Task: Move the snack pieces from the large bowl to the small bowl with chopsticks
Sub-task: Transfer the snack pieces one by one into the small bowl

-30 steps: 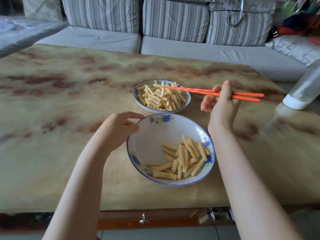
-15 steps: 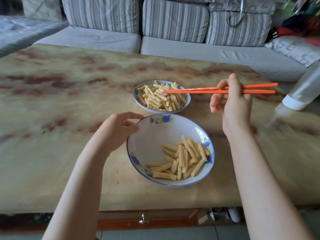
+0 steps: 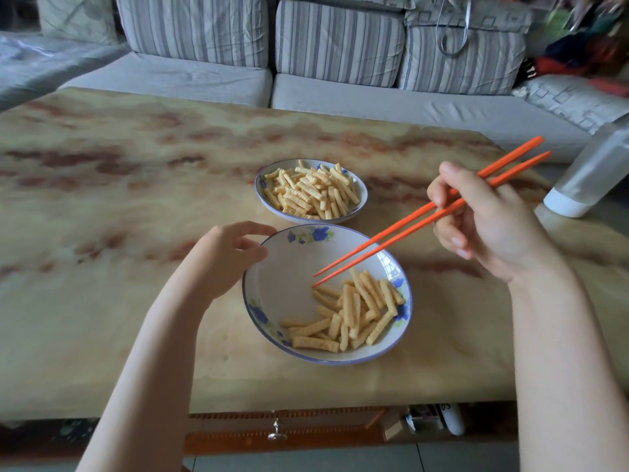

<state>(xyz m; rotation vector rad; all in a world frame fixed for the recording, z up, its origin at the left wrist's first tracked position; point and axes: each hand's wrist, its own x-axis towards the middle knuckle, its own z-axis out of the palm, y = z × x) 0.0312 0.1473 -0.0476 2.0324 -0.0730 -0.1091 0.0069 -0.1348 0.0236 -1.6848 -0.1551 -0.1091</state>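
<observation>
Head camera is showing your right hand (image 3: 490,226) gripping the pair of slim orange plastic chopsticks (image 3: 408,229), thumb and curled fingers pinching them near their upper third. The sticks are slanting down to the left, and their tips are sitting slightly apart with nothing between them. The lower tip is hanging just beside the nearest of the snack pieces (image 3: 350,311), pale yellow ridged sticks; whether it is touching, you cannot tell. Your left hand (image 3: 224,264) is curling round the far-left rim of the white large bowl (image 3: 289,284) with blue flowers and a blue edge, steadying it. In that bowl the snacks are lying heaped on the near-right side. Just behind it, the matching white small bowl (image 3: 262,195) is sitting piled full of the same sticks. Both are resting on the tan marbled table (image 3: 102,199).
</observation>
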